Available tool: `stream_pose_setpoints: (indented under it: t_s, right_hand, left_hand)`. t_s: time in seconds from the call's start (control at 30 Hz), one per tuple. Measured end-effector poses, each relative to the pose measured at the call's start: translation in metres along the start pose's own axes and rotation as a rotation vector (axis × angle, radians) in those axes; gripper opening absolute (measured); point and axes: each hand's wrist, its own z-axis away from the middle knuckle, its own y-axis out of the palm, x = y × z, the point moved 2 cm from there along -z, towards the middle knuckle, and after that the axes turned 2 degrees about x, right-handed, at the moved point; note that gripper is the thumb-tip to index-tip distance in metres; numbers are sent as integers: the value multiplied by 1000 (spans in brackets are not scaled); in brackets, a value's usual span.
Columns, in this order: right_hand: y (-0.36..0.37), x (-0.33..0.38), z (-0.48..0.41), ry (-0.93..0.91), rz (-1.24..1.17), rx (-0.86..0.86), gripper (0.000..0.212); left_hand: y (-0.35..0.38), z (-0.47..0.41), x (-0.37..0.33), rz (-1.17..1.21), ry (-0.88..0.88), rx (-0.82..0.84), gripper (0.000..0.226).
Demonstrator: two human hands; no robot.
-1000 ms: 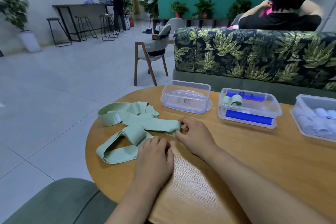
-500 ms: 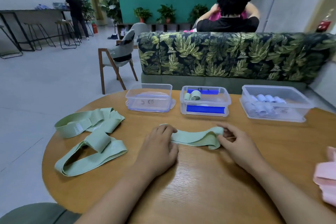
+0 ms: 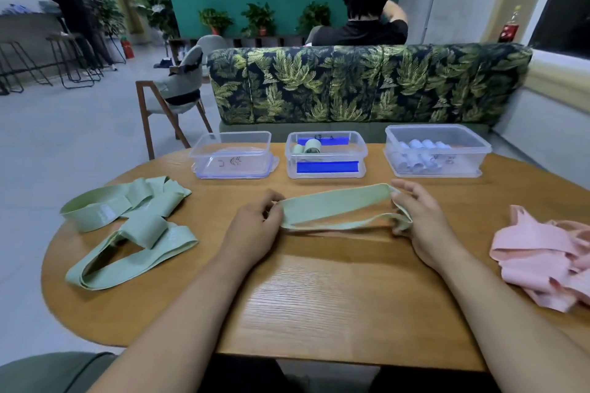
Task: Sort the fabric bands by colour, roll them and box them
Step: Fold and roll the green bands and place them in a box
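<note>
Green band (image 3: 335, 206) between both hands (image 3: 255, 233)

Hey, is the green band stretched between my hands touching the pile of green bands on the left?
Apart. The head view shows bare table wood between the green pile and the left hand pinching the stretched band at its end.
</note>
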Motion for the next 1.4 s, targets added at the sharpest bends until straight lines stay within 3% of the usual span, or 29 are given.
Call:
stream_pose_setpoints:
  t_s: [0.17,0.3,0.4,0.5,0.6,0.7,0.87,1.03,1.17,1.23,1.4]
  right_hand:
    - [0,0,3,55,59,76,31]
    - [-3,5,3,145,52,160,23]
    - [-7,4,0,244,-30,139,32]
    - [-6,4,2,249,-77,147,39]
    - [-7,5,9,173,-34,225,44]
    - [-6,0,11,42,212,190,52]
    - [8,-14,11,-270,680,84,33]
    - [21,-12,14,-303,925,38,45]
    - [31,-6,-1,-255,1073,-38,31]
    - [28,-7,-7,-227,1001,-76,23]
    - [6,-6,-7,-152,541,-143,26]
  left_hand:
    - [-9,0,3,114,-126,-147,17]
    - [-7,0,2,119,-202,-150,17]
    - [-7,-1,3,165,-283,-153,27]
    - [-8,-5,7,51,-233,-197,56]
    - [-7,-6,4,-6,-173,-206,60]
    - [-7,-4,3,40,-166,-173,51]
    - [-11,0,-1,189,-226,-52,38]
    - [-17,0,5,390,-274,5,42]
    - [-18,0,8,383,-290,19,43]
    - [-18,0,9,328,-289,4,41]
    - [-14,-1,10,268,-241,-47,30]
